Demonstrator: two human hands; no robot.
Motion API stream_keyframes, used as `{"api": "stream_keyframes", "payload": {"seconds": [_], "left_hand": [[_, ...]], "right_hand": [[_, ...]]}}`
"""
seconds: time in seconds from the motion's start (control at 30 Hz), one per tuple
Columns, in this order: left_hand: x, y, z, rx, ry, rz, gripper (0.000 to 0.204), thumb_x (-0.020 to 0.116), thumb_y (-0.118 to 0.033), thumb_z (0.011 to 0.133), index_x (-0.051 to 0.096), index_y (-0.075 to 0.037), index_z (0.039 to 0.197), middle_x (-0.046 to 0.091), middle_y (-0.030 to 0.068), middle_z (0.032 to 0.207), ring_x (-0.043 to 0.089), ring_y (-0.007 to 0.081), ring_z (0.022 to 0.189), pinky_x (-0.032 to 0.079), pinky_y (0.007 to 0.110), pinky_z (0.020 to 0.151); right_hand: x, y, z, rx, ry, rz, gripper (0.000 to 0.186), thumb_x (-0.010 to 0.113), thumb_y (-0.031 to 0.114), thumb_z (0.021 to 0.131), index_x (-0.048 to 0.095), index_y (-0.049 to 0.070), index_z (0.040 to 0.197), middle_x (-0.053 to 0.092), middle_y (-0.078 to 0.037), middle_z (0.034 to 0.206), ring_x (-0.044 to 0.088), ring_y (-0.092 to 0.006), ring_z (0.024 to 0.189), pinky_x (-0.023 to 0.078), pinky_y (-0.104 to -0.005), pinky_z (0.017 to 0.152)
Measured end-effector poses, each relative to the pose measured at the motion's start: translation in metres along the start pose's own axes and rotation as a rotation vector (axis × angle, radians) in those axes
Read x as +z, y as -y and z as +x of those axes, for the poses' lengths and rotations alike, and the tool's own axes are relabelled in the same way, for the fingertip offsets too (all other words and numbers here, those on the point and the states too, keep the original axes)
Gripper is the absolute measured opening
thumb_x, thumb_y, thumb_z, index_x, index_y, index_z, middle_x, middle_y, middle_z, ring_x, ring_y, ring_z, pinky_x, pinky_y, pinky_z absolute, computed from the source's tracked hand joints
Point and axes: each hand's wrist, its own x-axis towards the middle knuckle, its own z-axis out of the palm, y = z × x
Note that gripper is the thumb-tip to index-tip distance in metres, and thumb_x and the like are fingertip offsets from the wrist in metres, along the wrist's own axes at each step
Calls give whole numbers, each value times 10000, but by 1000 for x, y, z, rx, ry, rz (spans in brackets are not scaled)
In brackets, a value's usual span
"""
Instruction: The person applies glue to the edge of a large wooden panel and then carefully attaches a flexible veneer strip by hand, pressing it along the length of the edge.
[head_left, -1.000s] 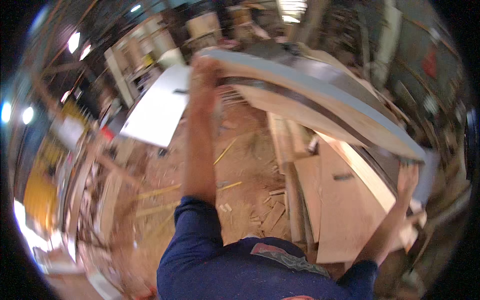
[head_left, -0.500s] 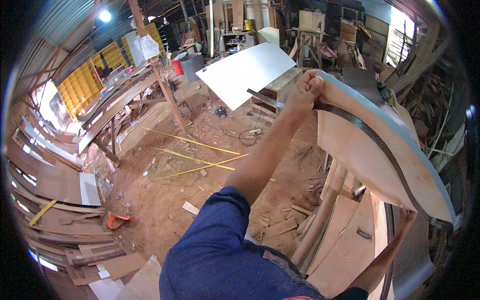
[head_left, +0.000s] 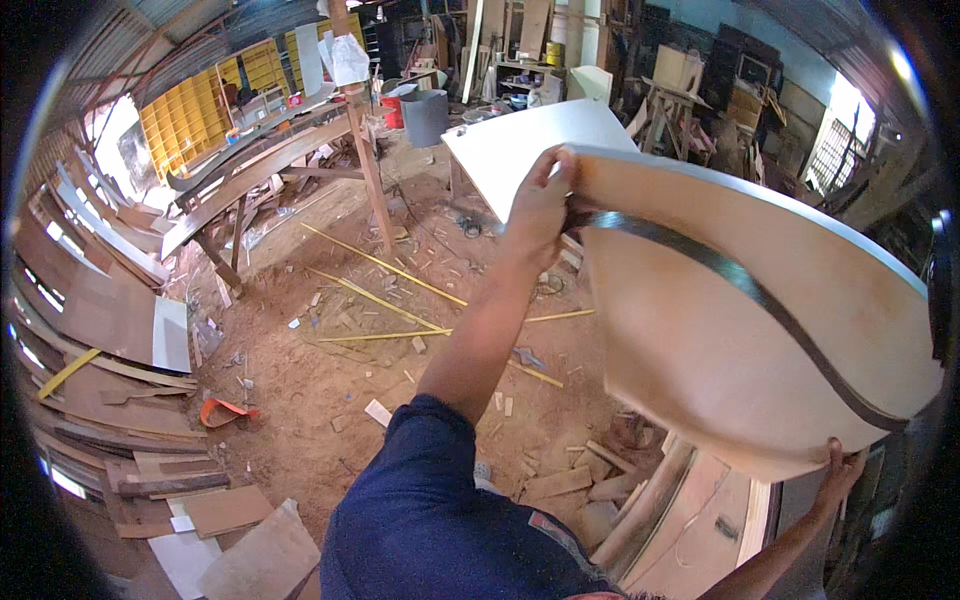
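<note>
I hold two large thin plywood panels point(head_left: 720, 340) stacked together, light brown with a dark gap between them, lifted at the right of the view. My left hand point(head_left: 540, 200) grips their far upper corner, arm stretched out in a dark blue sleeve. My right hand point(head_left: 843, 468) grips the lower near edge at the bottom right, mostly hidden behind the panels.
A white board point(head_left: 520, 140) lies on a stand behind my left hand. The dirt floor point(head_left: 330, 380) carries yellow strips, wood scraps and an orange object point(head_left: 222, 410). Stacked boards point(head_left: 90, 300) line the left side. More panels lean at lower right point(head_left: 700, 520). A wooden post point(head_left: 365, 170) stands ahead.
The view has swung left and up, showing more of the workshop floor. The panels have come lower and more to the right, still in both hands.
</note>
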Motion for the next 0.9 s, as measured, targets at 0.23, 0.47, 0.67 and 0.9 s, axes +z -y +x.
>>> {"api": "stream_keyframes", "payload": {"seconds": [0.23, 0.47, 0.67, 0.9], "left_hand": [[-234, 20, 19, -60, -293, 75, 343, 521, -383, 1093, 583, -95, 1270, 684, 42, 1024, 710, 161, 774, 548, 276, 599], [-424, 23, -63, -245, -570, 208, 355, 510, -369, 1099, 576, -75, 1287, 669, 71, 976, 707, 164, 737, 558, 268, 596], [-527, 86, -116, -13, -787, 617, 346, 521, -328, 1094, 590, -49, 1285, 671, 101, 950, 721, 220, 844, 561, 344, 698], [-533, 69, -112, 288, -906, 1143, 268, 576, -131, 993, 683, -11, 1208, 706, 215, 1135, 686, 384, 1018, 524, 450, 912]], "right_hand": [[206, 171, 24, 155, -16, -194, 780, 686, 531, 963, 512, -62, 1438, 612, -224, 1361, 589, -308, 1181, 463, -410, 1030], [425, 306, 2, -45, -4, -116, 474, 628, 445, 1031, 633, 9, 846, 543, 0, 740, 477, -104, 724, 395, -299, 650], [514, 395, -7, -465, 44, -41, 498, 694, 410, 989, 550, 7, 733, 409, -13, 605, 355, -117, 593, 290, -326, 522], [575, 416, 4, -661, 7, -46, 534, 694, 462, 978, 529, 11, 746, 401, -97, 599, 374, -191, 576, 330, -368, 521]]}}
